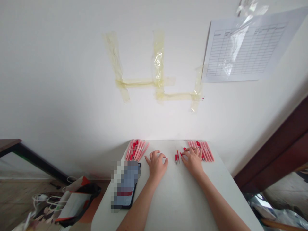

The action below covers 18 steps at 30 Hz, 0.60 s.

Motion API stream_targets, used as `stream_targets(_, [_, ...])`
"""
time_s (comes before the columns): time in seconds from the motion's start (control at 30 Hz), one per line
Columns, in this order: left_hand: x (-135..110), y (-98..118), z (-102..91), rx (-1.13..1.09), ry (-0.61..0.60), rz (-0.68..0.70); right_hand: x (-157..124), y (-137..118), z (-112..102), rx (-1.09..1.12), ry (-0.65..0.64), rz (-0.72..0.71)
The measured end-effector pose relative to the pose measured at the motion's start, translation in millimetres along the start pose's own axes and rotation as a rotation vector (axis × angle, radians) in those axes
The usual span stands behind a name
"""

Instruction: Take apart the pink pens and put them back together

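Observation:
My left hand hovers over or rests on the white table, its fingers apart and slightly curled, with nothing visible in them. To its right lie a red pen piece with a grey tip and a thin red refill. My right hand is beside these, fingers spread and bent. Its fingertips are at another small red pen part, touching or just above it. Under and beside that hand's outer fingers is a row of pink pens with a darker red one among them.
Another row of pink and red pens lies at the table's back left corner. A phone, partly blurred, is left of my left forearm. The wall rises behind the white table. Bags and cables sit on the floor at left.

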<state>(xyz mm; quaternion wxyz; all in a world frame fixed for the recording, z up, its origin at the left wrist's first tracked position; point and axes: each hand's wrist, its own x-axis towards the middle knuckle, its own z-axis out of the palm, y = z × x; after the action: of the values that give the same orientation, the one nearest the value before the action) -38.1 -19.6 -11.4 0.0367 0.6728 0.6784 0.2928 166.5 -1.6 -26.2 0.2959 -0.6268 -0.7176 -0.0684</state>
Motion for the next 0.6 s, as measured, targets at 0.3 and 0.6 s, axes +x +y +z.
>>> stream_targets(0.3, [4.4, 3.8, -5.0, 0.011, -0.068, 0.056, -0.1, -2.7, -4.3, -0.026, 0.014, -0.006])
stream_targets(0.6, [6.5, 14.4, -6.8, 0.036, -0.169, 0.136, -0.1, 1.4, 1.2, -0.027, 0.044, -0.003])
